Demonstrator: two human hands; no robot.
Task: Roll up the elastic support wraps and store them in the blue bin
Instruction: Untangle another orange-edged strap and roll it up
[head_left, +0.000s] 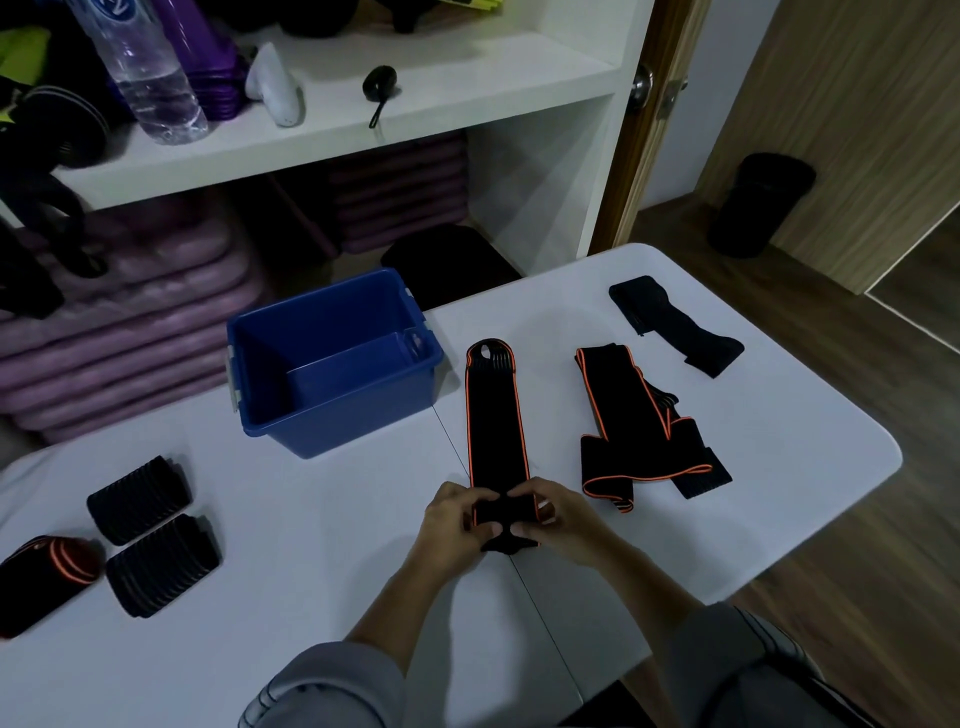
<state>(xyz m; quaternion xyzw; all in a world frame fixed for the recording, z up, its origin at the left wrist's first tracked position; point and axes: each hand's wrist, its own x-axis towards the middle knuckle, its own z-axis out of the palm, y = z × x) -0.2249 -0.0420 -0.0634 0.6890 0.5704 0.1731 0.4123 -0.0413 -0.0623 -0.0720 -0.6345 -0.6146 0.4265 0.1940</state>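
Observation:
A long black wrap with orange edging (496, 415) lies stretched away from me on the white table (311, 571). Its near end is curled into a small roll, and my left hand (454, 519) and my right hand (556, 514) both pinch that roll from either side. The blue bin (332, 358) stands empty to the left of the wrap's far end. A second orange-edged wrap (639, 426) lies loosely folded to the right. A plain black wrap (670, 322) lies at the far right corner.
Two ribbed black rolls (140, 499) (163, 564) and an orange-striped roll (49, 569) sit at the table's left edge. Behind the table, a white shelf (363, 135) holds a water bottle (143, 73); purple mats (130, 332) are stacked beneath. A black cylinder (761, 205) stands on the floor, right.

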